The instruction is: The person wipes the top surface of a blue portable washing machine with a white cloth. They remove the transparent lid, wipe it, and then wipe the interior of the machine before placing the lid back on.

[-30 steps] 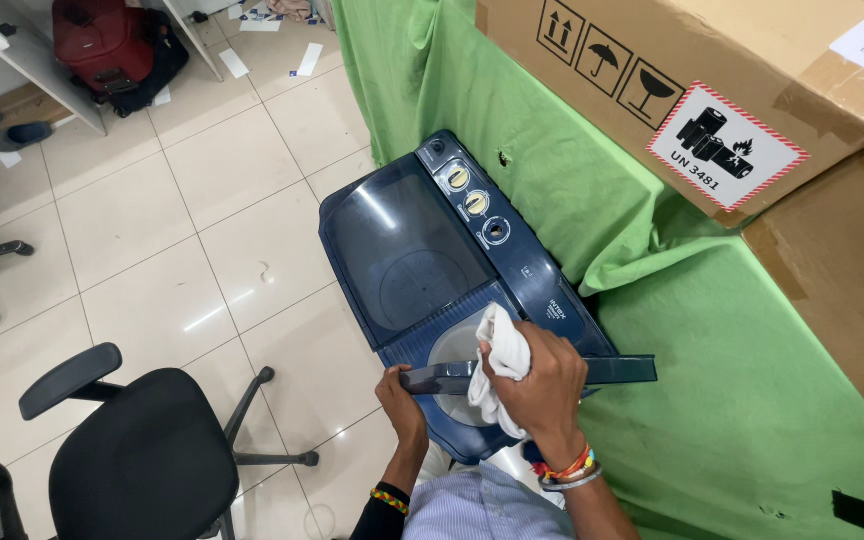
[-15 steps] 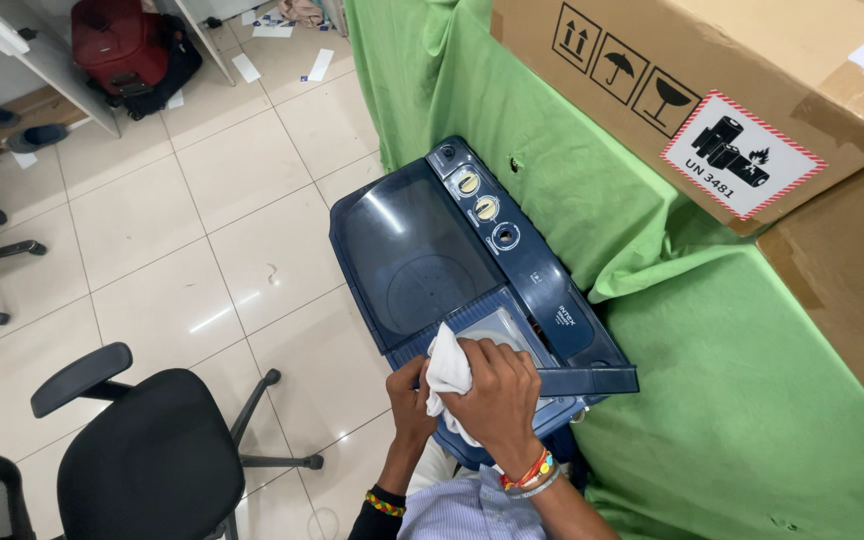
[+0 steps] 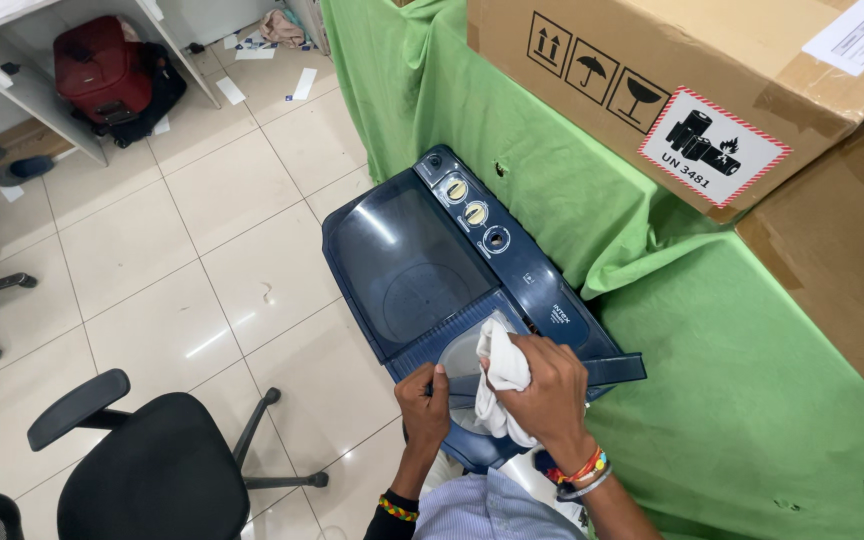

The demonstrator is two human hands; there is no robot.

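right hand (image 3: 542, 385) clenches a white cloth (image 3: 500, 375) against the clear lid (image 3: 462, 362) of the blue washing machine (image 3: 422, 265); cloth hangs toward the person. left hand (image 3: 422, 405), nearer, pinches the lid's near edge.

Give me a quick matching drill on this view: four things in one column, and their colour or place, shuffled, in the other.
Things:
1. cloth
2. office chair
3. cardboard box
4. suitcase

Colour or place:
A. red, under the desk at top left
B. white, bunched in the right hand
C. brown, resting on the green cover
D. black, on the tiled floor at lower left

Pairs: 1-B, 2-D, 3-C, 4-A
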